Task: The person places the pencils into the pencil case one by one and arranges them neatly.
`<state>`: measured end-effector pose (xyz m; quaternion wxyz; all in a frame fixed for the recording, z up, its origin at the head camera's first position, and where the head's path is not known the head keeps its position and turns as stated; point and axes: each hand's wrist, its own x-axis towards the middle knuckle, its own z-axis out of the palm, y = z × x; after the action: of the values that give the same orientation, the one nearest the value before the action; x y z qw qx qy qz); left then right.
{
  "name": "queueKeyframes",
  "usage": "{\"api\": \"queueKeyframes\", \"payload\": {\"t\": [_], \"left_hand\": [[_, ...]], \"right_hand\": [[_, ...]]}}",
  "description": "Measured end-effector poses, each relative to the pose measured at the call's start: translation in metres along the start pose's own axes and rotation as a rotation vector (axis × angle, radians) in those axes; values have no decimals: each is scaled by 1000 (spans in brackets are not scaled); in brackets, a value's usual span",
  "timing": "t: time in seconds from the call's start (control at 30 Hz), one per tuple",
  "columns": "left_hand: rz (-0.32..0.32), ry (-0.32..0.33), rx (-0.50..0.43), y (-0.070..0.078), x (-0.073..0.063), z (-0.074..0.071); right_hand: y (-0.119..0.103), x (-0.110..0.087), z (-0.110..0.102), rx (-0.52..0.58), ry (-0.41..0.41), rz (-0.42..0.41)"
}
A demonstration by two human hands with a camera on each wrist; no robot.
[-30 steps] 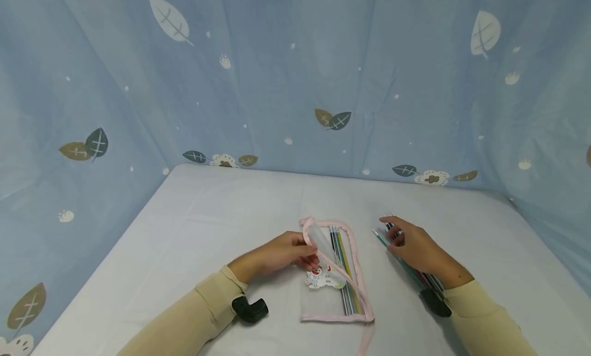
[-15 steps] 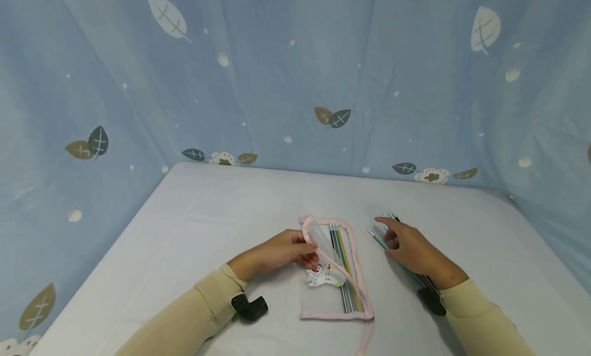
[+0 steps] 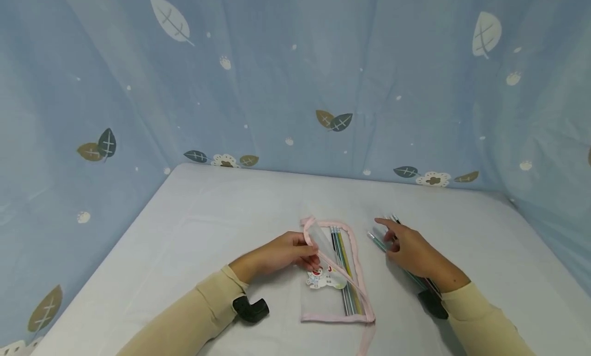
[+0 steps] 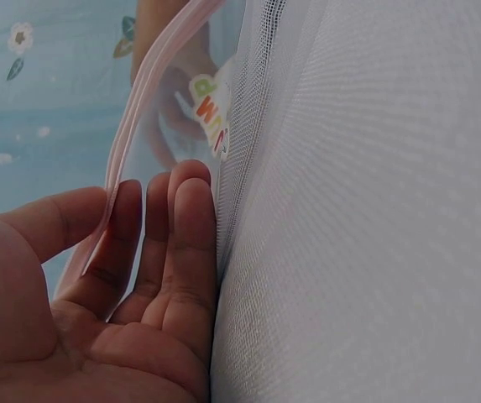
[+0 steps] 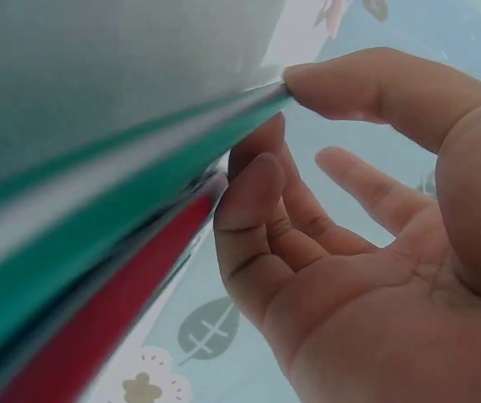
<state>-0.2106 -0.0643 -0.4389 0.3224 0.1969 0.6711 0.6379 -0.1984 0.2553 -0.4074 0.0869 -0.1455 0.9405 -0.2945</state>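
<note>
My left hand [image 3: 288,251] pinches the pink-trimmed edge of a clear mesh pencil pouch [image 3: 318,305], lifting its flap. In the left wrist view the pink trim [image 4: 139,101] runs between thumb and index finger. Several pencils [image 3: 346,263] lie inside along the pouch's right side, near a cartoon label [image 3: 325,278]. To the right, my right hand [image 3: 413,251] bends over a loose bunch of pencils, partly hidden beneath it. In the right wrist view its thumb tip presses a green pencil [image 5: 139,176], with curled fingers on the other side, beside a red pencil [image 5: 122,294].
A white cloth [image 3: 221,207] covers the table. Blue leaf-patterned curtains [image 3: 286,79] stand behind and at both sides. Black wrist mounts [image 3: 251,311] sit at both sleeves. A pink strap [image 3: 367,340] trails from the pouch toward the front edge.
My right hand has shifted slightly left, and the green pencil's end has moved left, apart from the other pencils. The left hand keeps its hold on the pouch edge.
</note>
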Motion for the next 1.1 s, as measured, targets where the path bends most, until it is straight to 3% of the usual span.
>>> {"api": "queueKeyframes", "payload": {"t": [0.4, 0.67, 0.77, 1.1], "left_hand": [[1, -1, 4, -1, 1, 0], [-4, 9, 16, -6, -1, -3], [-2, 7, 17, -6, -1, -3], [6, 0, 3, -3, 0, -1]], "right_hand": [[-11, -1, -5, -28, 30, -105], [-16, 5, -4, -37, 138, -177], [-21, 6, -3, -1, 181, -162], [-31, 15, 2, 233, 202, -31]]}}
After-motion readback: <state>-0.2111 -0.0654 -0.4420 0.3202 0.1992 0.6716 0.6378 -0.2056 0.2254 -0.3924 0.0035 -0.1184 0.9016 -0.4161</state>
